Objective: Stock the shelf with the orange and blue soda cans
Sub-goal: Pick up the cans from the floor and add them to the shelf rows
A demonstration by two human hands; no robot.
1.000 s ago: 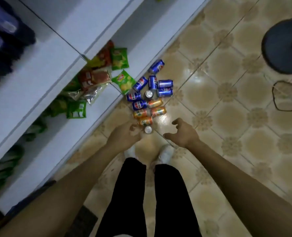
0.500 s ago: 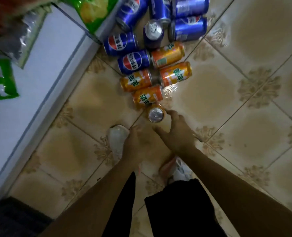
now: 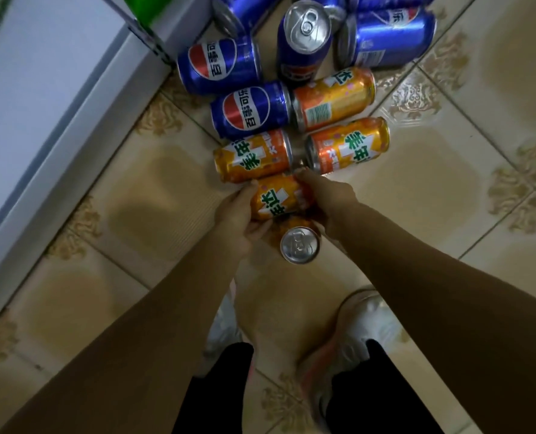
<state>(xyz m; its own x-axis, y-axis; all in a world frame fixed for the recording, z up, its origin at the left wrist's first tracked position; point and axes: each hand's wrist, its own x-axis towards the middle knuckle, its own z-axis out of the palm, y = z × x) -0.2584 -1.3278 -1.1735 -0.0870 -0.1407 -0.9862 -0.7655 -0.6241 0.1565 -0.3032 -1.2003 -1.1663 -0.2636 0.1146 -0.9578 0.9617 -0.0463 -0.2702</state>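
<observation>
Orange and blue soda cans lie in a cluster on the tiled floor. My left hand [image 3: 240, 211] grips the left end of the nearest lying orange can [image 3: 279, 198], thumb over its top. My right hand [image 3: 327, 197] curls over the same can's right end. Just below it, between my wrists, stands an upright orange can [image 3: 299, 244], silver top showing. Three more orange cans [image 3: 254, 156] [image 3: 348, 145] [image 3: 334, 97] lie beyond. Behind them lie blue cans [image 3: 251, 109] [image 3: 219, 65] [image 3: 388, 36], and one blue can [image 3: 304, 36] stands upright.
The white base of the shelf unit [image 3: 56, 89] runs along the left, with a green snack bag [image 3: 141, 7] at its top corner. My two white shoes [image 3: 226, 324] [image 3: 363, 324] stand on the beige patterned tiles below the cans.
The view has dropped much closer to the floor. Both hands moved forward past the upright orange can and took hold of the lying orange can behind it.
</observation>
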